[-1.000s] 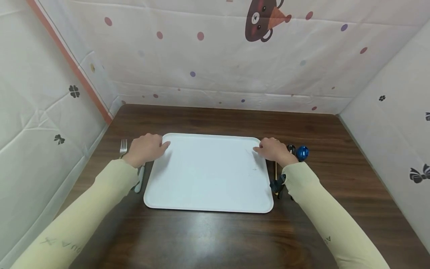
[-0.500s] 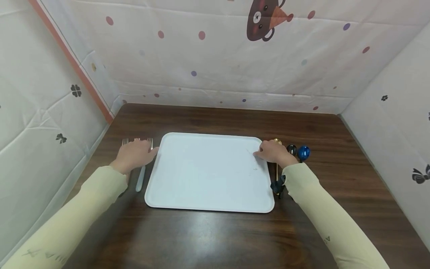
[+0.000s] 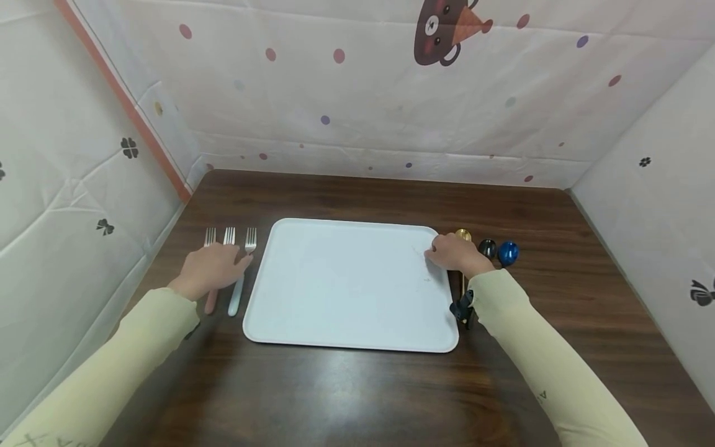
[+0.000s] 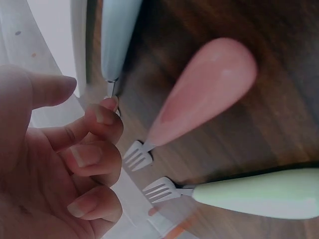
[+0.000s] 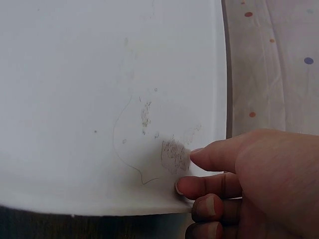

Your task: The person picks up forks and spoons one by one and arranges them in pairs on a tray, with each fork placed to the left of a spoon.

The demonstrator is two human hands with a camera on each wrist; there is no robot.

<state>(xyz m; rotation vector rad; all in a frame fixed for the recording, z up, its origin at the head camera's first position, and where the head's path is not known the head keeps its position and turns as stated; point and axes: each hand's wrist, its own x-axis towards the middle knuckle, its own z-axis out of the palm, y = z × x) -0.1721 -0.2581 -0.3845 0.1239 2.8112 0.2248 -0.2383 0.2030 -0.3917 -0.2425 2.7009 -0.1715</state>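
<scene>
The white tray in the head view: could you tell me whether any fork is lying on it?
No. The white tray carries no cutlery; all three forks lie on the table to its left, beside the left hand.

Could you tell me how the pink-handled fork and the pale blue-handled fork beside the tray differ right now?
The pink-handled fork has a pink handle; the pale blue-handled fork has a pale blue one. The pale blue-handled fork lies right next to the white tray, while the pink-handled fork lies one place further out. In the head view the left hand covers the middle of both. Both lie flat on the table, tines pointing away from the person.
</scene>
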